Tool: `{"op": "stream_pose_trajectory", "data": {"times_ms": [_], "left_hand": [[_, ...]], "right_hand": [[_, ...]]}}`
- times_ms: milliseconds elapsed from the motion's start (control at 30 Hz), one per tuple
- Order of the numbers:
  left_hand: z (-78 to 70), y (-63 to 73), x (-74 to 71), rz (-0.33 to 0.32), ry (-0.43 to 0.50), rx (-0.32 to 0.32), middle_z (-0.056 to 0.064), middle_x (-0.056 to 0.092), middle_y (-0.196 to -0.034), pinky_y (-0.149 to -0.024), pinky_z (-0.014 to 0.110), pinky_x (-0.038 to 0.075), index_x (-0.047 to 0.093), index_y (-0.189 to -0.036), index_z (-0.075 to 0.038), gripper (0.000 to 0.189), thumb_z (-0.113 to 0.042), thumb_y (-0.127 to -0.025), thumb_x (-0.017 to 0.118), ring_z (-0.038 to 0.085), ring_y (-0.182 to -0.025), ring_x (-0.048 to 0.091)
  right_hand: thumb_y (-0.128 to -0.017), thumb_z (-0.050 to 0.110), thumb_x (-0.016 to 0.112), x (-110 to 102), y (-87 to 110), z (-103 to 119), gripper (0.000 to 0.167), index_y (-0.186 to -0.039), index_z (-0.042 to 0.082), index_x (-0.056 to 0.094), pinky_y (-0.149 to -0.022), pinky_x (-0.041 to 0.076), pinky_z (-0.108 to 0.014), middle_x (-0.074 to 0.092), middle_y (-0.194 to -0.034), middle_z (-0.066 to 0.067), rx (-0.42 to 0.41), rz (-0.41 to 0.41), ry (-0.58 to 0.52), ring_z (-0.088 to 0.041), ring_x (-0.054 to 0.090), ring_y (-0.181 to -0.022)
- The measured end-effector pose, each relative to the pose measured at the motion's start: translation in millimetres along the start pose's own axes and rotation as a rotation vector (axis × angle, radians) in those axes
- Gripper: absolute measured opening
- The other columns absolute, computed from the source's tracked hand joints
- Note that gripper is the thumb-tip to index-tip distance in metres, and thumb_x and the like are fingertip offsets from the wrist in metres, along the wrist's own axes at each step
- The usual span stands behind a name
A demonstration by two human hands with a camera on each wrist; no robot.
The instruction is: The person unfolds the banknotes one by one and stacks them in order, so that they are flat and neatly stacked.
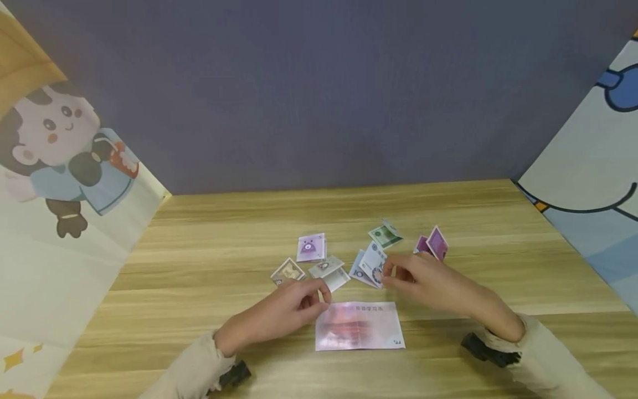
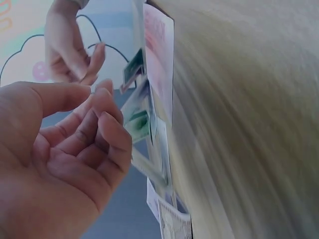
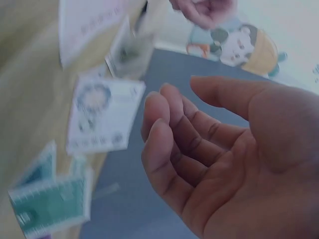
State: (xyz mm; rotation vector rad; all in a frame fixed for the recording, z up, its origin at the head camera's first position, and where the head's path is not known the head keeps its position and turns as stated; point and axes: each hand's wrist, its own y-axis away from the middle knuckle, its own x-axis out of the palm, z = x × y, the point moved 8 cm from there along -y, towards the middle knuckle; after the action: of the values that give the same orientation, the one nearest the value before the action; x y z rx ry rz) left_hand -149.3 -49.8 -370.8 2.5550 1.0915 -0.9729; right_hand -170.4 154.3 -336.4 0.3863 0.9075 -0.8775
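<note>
A pink banknote (image 1: pixel 360 327) with a crease down its middle lies spread on the wooden table in the head view. My left hand (image 1: pixel 294 310) hovers by its upper left corner, fingers loosely bent; the left wrist view shows nothing held in that hand (image 2: pixel 75 154). Beside a folded blue-white banknote (image 1: pixel 372 263) is my right hand (image 1: pixel 423 277), overlapping its edge in the head view. In the right wrist view the right hand's (image 3: pixel 214 149) thumb stands apart from its relaxed, bent fingers, and the palm holds nothing. Near the left hand are a folded brown banknote (image 1: pixel 288 271) and a grey-green one (image 1: pixel 329 269).
Farther back are folded purple (image 1: pixel 311 247), green (image 1: pixel 385 236) and magenta (image 1: pixel 437 244) banknotes, the last just beyond the right hand. A dark grey panel (image 1: pixel 319 100) closes off the table's far edge. Cartoon-printed walls (image 1: pixel 45 266) stand at both sides.
</note>
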Motion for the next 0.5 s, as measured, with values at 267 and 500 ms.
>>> {"op": "stream_pose_trajectory", "data": {"times_ms": [267,500], "left_hand": [[-11.0,-8.9,24.7,0.085,-0.059,0.069,-0.008,0.062,-0.073,-0.058,0.015,0.048,0.063,-0.101,-0.012,0.005,-0.016,-0.099,0.061,-0.004,-0.062,0.052],[-9.9,-21.2,20.5,0.010,-0.109,0.058,-0.010,0.063,-0.088,-0.069,0.016,0.051,0.065,-0.104,-0.010,0.008,-0.014,-0.097,0.064,0.000,-0.078,0.058]], "right_hand": [[-0.099,0.020,0.063,-42.2,5.1,-18.9,0.007,-0.097,0.013,0.066,-0.070,0.052,-0.035,0.059,-0.068,0.011,0.065,-0.134,0.062,-0.003,0.051,-0.056],[-0.098,0.015,0.064,-37.6,-12.7,-32.5,0.004,-0.100,0.012,0.066,-0.061,0.051,-0.025,0.066,-0.083,0.003,0.054,-0.153,0.065,-0.007,0.060,-0.074]]}}
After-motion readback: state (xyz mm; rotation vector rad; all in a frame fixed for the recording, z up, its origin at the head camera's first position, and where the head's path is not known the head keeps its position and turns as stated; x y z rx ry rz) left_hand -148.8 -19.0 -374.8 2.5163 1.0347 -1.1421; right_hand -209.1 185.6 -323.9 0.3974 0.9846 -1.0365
